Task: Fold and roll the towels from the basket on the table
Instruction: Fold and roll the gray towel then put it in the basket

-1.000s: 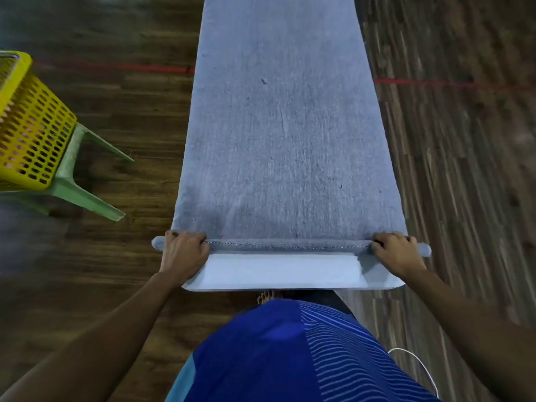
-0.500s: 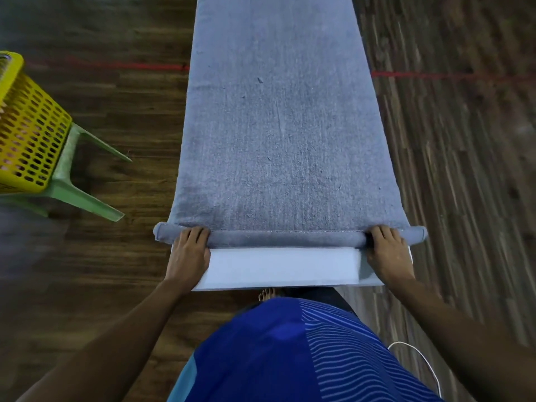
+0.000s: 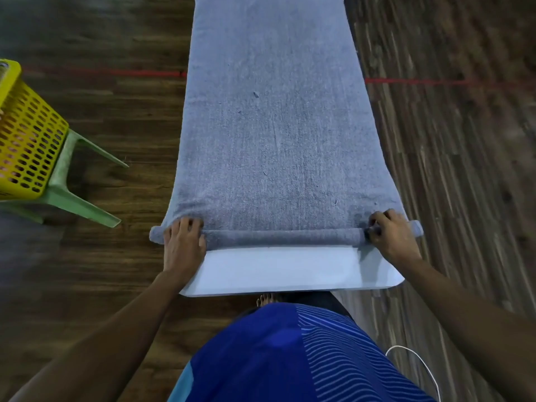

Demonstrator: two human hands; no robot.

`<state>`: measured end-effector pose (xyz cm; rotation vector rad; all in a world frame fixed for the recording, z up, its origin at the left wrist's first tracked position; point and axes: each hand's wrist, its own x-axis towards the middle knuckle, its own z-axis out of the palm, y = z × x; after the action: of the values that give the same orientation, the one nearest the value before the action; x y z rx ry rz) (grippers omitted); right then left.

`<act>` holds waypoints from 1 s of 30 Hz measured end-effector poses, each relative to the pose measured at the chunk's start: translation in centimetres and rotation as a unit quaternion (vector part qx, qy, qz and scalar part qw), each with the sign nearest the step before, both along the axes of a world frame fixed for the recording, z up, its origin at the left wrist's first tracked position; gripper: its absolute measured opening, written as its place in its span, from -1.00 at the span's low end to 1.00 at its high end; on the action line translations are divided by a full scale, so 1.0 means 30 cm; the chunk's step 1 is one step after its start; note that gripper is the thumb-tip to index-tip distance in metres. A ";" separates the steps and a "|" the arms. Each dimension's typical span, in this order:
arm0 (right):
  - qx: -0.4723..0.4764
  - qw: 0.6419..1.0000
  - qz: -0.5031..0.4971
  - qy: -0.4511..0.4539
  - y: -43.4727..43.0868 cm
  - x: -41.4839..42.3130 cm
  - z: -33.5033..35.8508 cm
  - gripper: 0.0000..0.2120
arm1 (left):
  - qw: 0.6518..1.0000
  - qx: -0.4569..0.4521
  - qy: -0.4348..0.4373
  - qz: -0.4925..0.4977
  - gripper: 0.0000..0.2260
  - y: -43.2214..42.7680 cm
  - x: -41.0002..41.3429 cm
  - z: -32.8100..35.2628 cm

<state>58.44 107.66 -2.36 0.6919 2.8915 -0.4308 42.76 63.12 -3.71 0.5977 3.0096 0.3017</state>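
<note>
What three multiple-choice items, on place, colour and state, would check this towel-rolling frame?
1. Where is the yellow basket? A at the person's right; B at their left, on a green stool; C straight ahead.
2. The towel's colour? A red; B yellow; C grey-blue.
3. The towel's state? A rolled only at its near end; B fully rolled; C wholly flat.
B: it shows at the left edge. C: its surface is grey-blue. A: left hand and right hand grip a thin roll, flat cloth beyond.

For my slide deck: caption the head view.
Left hand and right hand grip a grey towel's rolled end on a white table.
</note>
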 end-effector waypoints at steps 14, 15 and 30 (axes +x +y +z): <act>0.042 0.997 0.045 -0.040 -0.051 0.015 0.010 -0.77 | 0.998 -0.009 -0.052 -0.037 -0.85 -0.009 0.007 0.033; 0.043 0.996 0.044 -0.064 -0.046 0.009 0.019 -0.76 | 0.997 -0.013 -0.064 -0.037 -0.84 -0.009 -0.001 0.038; 0.032 0.997 0.063 -0.011 -0.097 0.037 -0.023 -0.56 | 0.997 0.014 -0.055 -0.048 -0.64 -0.031 0.029 -0.002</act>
<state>59.54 104.76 -3.05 0.5155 2.9192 -0.3139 43.63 62.18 -3.77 0.7028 2.8654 0.3603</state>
